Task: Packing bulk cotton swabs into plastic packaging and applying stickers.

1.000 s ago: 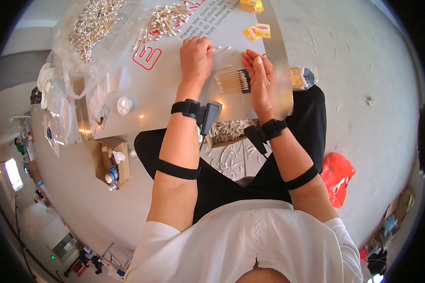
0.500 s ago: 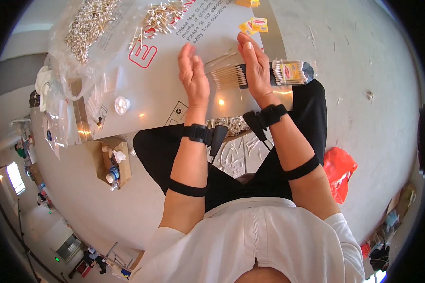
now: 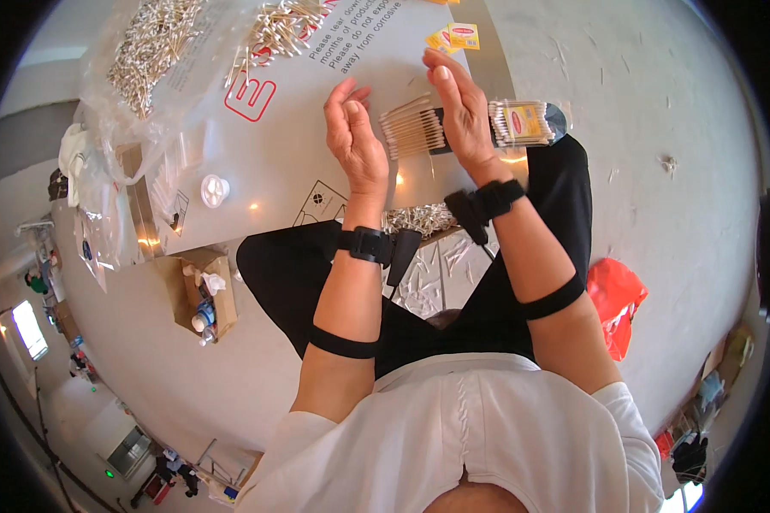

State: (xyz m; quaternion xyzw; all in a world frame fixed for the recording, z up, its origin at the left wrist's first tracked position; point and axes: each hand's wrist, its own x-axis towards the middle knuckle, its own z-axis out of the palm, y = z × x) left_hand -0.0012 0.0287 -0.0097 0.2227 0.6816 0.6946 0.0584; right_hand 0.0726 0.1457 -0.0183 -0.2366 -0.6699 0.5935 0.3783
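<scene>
Between my hands a row of cotton swabs [image 3: 411, 130] lies side by side on the table, its right end over a dark strip. My left hand [image 3: 357, 145] stands on edge at the row's left ends, palm turned inward and fingers loosely bent, with nothing seen in it. Across the dark strip, my right hand [image 3: 466, 115] is held edgewise near the row's right ends, fingers stretched out and thumb raised. To its right, a clear pack of cotton swabs [image 3: 498, 125] with a yellow label [image 3: 522, 122] lies at the table's edge.
Loose swabs form a pile [image 3: 284, 30] beside a clear bag [image 3: 150, 60] full of swabs. Yellow cards [image 3: 463, 36] lie at the far edge, and a small white cup [image 3: 215, 190] stands left. Below are a cardboard box [image 3: 198, 291] and a red bag [image 3: 616, 299].
The couple of swabs that lay apart beyond the row now sit against it. My left hand's fingers have bent slightly more; both hands remain on either side.
</scene>
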